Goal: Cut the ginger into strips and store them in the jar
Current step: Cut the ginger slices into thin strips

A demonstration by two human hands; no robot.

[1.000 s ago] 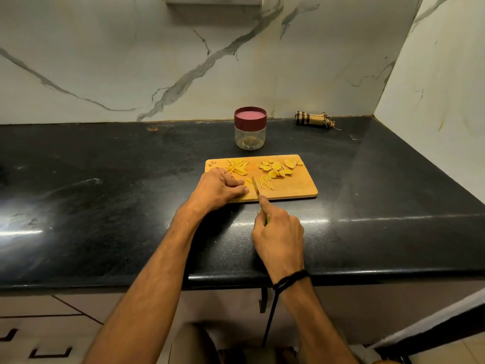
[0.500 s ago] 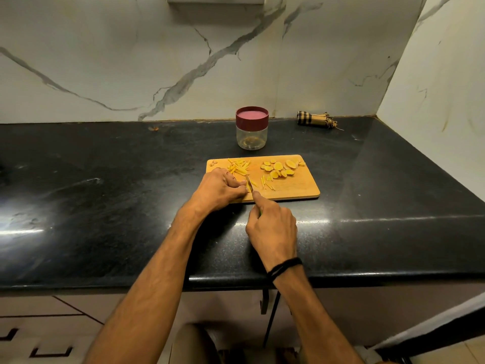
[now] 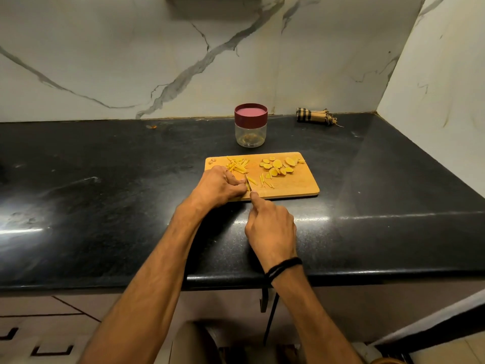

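Note:
A wooden cutting board (image 3: 294, 185) lies on the black counter. Round ginger slices (image 3: 278, 165) are heaped at its far right, and cut ginger strips (image 3: 237, 164) lie at its far left. My left hand (image 3: 219, 186) rests on the board's near left with curled fingers, pinning a ginger piece that is mostly hidden. My right hand (image 3: 270, 228) grips a small knife (image 3: 248, 183), index finger along the spine, blade down beside my left fingertips. A clear jar (image 3: 251, 132) with its maroon lid (image 3: 251, 113) on stands behind the board.
A rolled checked cloth (image 3: 315, 117) lies at the back right by the marble wall. The black counter (image 3: 105, 206) runs wide to the left and right of the board, and its front edge is under my wrists.
My right hand has moved forward and left, bringing the knife blade up against my left fingertips. My left hand has stayed on the board.

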